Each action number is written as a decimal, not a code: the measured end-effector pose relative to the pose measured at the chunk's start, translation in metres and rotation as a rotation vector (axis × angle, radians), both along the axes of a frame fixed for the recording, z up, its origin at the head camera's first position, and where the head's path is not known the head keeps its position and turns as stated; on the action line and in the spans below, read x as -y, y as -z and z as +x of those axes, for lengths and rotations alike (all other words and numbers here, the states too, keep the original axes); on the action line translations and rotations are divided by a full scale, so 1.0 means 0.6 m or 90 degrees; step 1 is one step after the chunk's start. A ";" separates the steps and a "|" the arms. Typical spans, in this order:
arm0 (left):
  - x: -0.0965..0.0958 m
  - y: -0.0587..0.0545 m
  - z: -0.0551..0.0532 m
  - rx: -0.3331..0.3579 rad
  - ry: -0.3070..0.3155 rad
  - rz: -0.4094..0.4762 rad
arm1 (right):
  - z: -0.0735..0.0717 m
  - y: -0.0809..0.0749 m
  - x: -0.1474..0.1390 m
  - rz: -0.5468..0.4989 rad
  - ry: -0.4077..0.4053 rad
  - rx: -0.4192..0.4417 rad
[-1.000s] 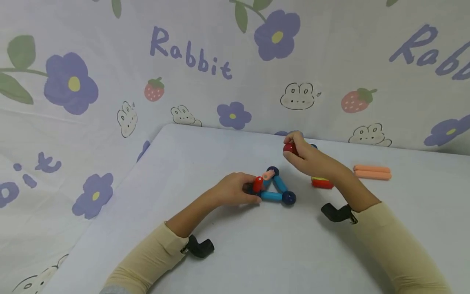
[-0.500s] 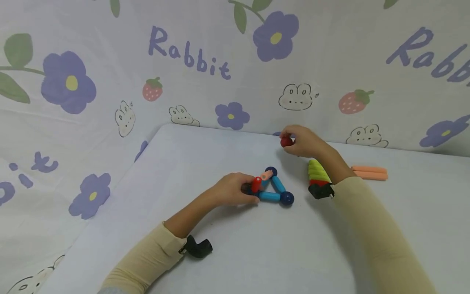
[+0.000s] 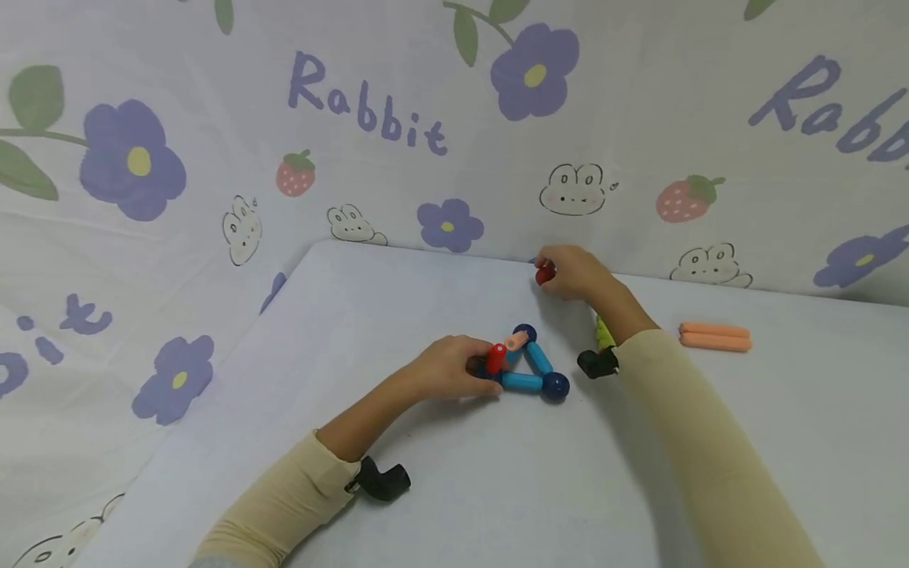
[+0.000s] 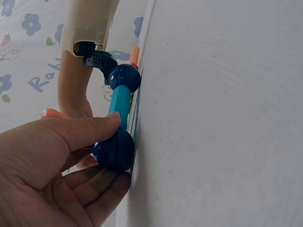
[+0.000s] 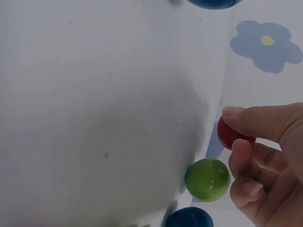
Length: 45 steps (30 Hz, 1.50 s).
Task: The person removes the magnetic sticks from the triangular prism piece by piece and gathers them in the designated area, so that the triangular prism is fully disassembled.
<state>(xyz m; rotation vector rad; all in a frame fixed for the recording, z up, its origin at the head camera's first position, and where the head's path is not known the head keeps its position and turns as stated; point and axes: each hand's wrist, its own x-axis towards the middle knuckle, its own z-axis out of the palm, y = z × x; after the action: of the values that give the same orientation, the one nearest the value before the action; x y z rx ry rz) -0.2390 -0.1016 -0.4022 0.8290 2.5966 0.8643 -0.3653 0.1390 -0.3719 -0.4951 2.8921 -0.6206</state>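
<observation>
My left hand [image 3: 454, 368] grips a dark blue ball [image 4: 115, 150] at one corner of a triangle made of balls and light blue rods [image 3: 522, 382]. Its thumb lies against a light blue rod [image 4: 120, 105]. A red rod [image 3: 496, 358] and a peach rod [image 3: 517, 341] stick up from the triangle's corners. Over the far part of the table, my right hand [image 3: 577, 272] pinches a red ball [image 5: 231, 134] between thumb and fingers. Close to that hand, a green ball [image 5: 208, 179] and a blue ball [image 5: 190, 218] lie on the table.
Two peach rods [image 3: 714, 336] lie side by side at the right. Yellow-green rods [image 3: 604, 334] are partly hidden behind the right forearm. A printed cloth [image 3: 383, 181] hangs behind the table's back edge. Another blue ball [image 5: 215, 3] shows at the top of the right wrist view.
My right hand has moved left and slightly toward the back edge with the red ball, its forearm swinging over the yellow-green rods. The left hand and the triangle have stayed in place.
</observation>
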 end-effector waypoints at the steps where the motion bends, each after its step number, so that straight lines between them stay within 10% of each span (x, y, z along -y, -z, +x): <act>1: 0.000 0.000 0.000 0.000 0.001 0.000 | 0.000 0.001 0.001 0.009 0.000 -0.002; 24: -0.001 -0.003 0.004 -0.012 0.007 -0.010 | -0.002 0.006 0.004 0.088 -0.024 -0.011; 45: 0.002 -0.005 0.005 -0.004 0.003 -0.010 | 0.018 -0.022 -0.009 -0.009 -0.022 -0.014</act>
<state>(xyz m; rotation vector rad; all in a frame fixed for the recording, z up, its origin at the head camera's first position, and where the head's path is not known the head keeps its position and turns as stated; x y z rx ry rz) -0.2359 -0.1027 -0.3994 0.8352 2.6029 0.8393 -0.3542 0.1442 -0.3587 -0.5557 2.8953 -0.6340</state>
